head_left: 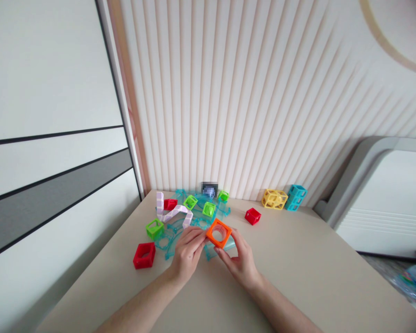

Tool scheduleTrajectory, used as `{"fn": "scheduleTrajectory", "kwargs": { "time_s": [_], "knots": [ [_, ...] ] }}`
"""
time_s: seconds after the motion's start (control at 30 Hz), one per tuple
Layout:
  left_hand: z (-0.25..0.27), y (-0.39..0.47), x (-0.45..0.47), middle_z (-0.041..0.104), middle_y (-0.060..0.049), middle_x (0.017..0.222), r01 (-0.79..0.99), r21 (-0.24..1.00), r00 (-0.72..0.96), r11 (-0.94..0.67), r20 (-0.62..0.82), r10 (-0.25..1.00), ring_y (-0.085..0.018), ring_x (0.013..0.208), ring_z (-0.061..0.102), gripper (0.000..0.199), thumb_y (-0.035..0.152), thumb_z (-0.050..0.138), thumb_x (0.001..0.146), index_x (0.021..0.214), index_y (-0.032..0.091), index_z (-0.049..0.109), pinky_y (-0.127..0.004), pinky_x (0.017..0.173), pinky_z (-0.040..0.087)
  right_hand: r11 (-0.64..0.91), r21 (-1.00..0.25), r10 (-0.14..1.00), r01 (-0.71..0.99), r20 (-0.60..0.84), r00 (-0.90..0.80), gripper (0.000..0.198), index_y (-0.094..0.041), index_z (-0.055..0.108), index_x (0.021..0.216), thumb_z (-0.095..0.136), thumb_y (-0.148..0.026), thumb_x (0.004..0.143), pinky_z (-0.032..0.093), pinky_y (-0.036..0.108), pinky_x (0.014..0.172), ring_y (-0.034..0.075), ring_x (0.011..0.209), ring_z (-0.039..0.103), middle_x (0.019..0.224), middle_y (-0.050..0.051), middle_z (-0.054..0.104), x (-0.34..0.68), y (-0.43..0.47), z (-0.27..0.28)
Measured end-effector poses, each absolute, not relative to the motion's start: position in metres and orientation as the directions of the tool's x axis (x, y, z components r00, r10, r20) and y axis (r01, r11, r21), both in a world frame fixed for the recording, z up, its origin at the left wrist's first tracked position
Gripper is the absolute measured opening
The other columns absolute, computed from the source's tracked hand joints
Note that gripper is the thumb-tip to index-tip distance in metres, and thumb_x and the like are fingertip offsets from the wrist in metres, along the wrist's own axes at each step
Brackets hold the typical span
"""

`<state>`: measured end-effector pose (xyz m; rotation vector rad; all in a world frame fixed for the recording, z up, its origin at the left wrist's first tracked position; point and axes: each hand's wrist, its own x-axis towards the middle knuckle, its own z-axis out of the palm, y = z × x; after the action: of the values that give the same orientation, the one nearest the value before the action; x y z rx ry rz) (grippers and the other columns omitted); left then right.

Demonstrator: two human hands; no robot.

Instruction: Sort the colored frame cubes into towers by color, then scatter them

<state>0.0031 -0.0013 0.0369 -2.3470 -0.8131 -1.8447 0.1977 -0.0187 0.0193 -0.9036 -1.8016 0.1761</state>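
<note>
An orange cube-shaped block (pixel 226 240) with a round hole through it is held up over the table between both hands. My left hand (pixel 186 253) is closed, its fingertips pinching the block's left corner. My right hand (pixel 242 262) grips the other side, thumb at the lower edge and fingers by the right corner. Under and behind the hands lie clear teal plastic pieces (pixel 175 225), partly hidden by them. A lilac-and-white segmented snake toy (pixel 175 212) rests bent across these pieces. Left of my left hand sits a large red block (pixel 144 255) with a round opening.
Several green blocks, one a frame (pixel 155 229) at left, another (pixel 208 209) farther back, lie among the teal pieces. A red block (pixel 253 216) sits right of them. Yellow (pixel 274 199) and blue (pixel 296 198) frame blocks stand by the ribbed wall (pixel 229 115). A cabinet (pixel 55 194) borders the left.
</note>
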Motion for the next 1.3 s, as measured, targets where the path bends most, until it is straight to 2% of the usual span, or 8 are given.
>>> {"fn": "scheduleTrajectory", "kwargs": {
  "time_s": [0.23,0.4,0.47,0.57,0.7,0.87,1.03,1.3],
  "knots": [
    [0.033,-0.001,-0.001,0.074,-0.005,0.088,0.480,0.210,0.206,-0.852,0.917,0.342,-0.020,0.085,0.067,0.021,0.012,0.058,0.098,0.113,0.020,0.071,-0.032,0.078,0.059,0.701,-0.513,0.657,0.496,0.735,-0.168,0.050,-0.026,0.054,0.137,0.070,-0.025,0.089,0.060,0.040,0.093,0.028,0.109,0.070,0.122,0.011,0.069,0.200,-0.018,0.019],
    [0.030,-0.003,0.004,0.072,-0.008,0.100,0.494,0.259,0.204,-0.830,0.893,0.401,-0.021,0.096,0.067,0.031,0.014,0.055,0.099,0.128,0.019,0.063,-0.036,0.087,0.059,0.673,-0.535,0.664,0.511,0.741,-0.099,0.043,-0.024,0.059,0.130,0.071,-0.030,0.089,0.062,0.039,0.088,0.028,0.102,0.073,0.116,0.010,0.073,0.198,-0.018,0.022],
    [0.029,-0.004,0.006,0.070,-0.011,0.109,0.500,0.279,0.210,-0.820,0.879,0.427,-0.023,0.104,0.066,0.038,0.015,0.054,0.099,0.137,0.017,0.056,-0.038,0.092,0.057,0.638,-0.561,0.664,0.527,0.748,-0.008,0.040,-0.022,0.061,0.126,0.071,-0.033,0.089,0.062,0.039,0.086,0.027,0.098,0.073,0.112,0.011,0.074,0.203,-0.013,0.025],
    [0.029,-0.006,0.008,0.069,-0.012,0.112,0.486,0.296,0.244,-0.822,0.858,0.453,-0.023,0.108,0.064,0.041,0.014,0.052,0.099,0.140,0.017,0.052,-0.039,0.094,0.056,0.534,-0.655,0.658,0.535,0.719,0.223,0.040,-0.019,0.062,0.122,0.071,-0.038,0.088,0.060,0.041,0.084,0.026,0.093,0.072,0.106,0.011,0.074,0.227,0.008,0.031],
    [0.030,-0.009,0.009,0.069,-0.008,0.104,0.436,0.327,0.345,-0.839,0.800,0.491,-0.021,0.102,0.066,0.029,0.011,0.049,0.098,0.120,0.020,0.064,-0.037,0.093,0.056,0.307,-0.803,0.582,0.511,0.583,0.567,0.059,-0.020,0.056,0.132,0.067,-0.053,0.085,0.058,0.040,0.084,0.024,0.096,0.070,0.117,0.012,0.071,0.298,0.044,0.039],
    [0.030,-0.013,0.012,0.068,-0.008,0.101,0.393,0.345,0.433,-0.852,0.748,0.503,-0.021,0.099,0.066,0.024,0.008,0.048,0.095,0.105,0.020,0.066,-0.037,0.090,0.057,0.044,-0.856,0.458,0.516,0.476,0.751,0.073,-0.011,0.059,0.130,0.066,-0.059,0.076,0.051,0.047,0.087,0.030,0.094,0.066,0.115,0.019,0.070,0.402,0.055,0.031],
    [0.026,-0.016,0.016,0.068,-0.006,0.098,0.364,0.356,0.470,-0.861,0.727,0.500,-0.020,0.097,0.067,0.024,0.006,0.048,0.094,0.103,0.020,0.065,-0.034,0.089,0.057,-0.122,-0.847,0.441,0.517,0.420,0.793,0.078,-0.007,0.060,0.127,0.062,-0.062,0.072,0.048,0.051,0.088,0.037,0.097,0.065,0.113,0.024,0.071,0.458,0.051,0.010],
    [0.020,-0.012,0.016,0.069,-0.006,0.097,0.327,0.369,0.497,-0.870,0.716,0.490,-0.020,0.096,0.068,0.025,0.005,0.049,0.093,0.104,0.021,0.064,-0.031,0.088,0.058,-0.195,-0.786,0.500,0.587,0.435,0.749,0.082,-0.010,0.053,0.139,0.057,-0.059,0.073,0.048,0.047,0.090,0.037,0.106,0.064,0.123,0.022,0.070,0.478,0.066,-0.010]
  ]
}}
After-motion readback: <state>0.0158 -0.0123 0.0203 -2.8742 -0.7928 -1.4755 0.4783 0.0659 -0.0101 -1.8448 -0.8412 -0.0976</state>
